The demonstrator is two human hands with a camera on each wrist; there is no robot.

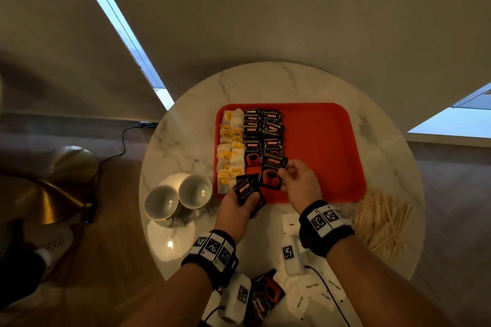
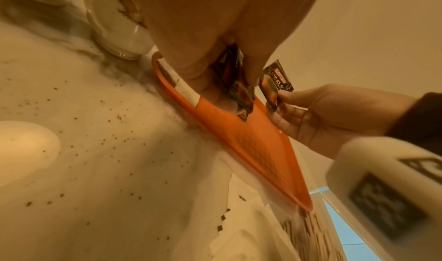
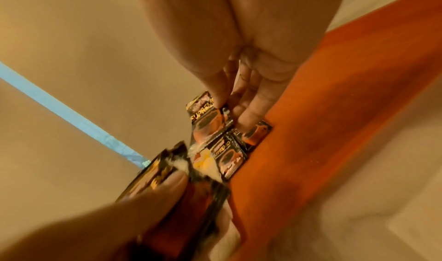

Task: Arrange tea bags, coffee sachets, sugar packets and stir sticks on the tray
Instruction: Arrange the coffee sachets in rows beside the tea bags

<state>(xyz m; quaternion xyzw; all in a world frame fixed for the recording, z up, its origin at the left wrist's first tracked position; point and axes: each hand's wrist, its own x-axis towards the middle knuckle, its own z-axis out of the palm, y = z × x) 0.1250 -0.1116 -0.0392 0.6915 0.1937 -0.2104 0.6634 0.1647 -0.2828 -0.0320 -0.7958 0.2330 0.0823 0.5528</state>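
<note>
An orange tray [image 1: 324,146] lies on a round marble table. Along its left side stand a column of yellow-tagged tea bags [image 1: 229,148] and two columns of black coffee sachets [image 1: 261,133]. My right hand [image 1: 295,176] pinches one black coffee sachet [image 1: 272,171] by its right edge, just above the tray's near left part. The same sachet [image 2: 275,84] shows upright in the left wrist view. My left hand [image 1: 239,200] grips a small stack of coffee sachets [image 1: 245,191] at the tray's near edge. Stir sticks [image 1: 380,220] lie piled on the table to the right.
Two empty cups [image 1: 180,198] stand left of the tray. White sugar packets [image 1: 313,292] and more coffee sachets [image 1: 263,295] lie near the table's front edge. A brass lamp base [image 1: 47,191] and a cable are on the floor to the left.
</note>
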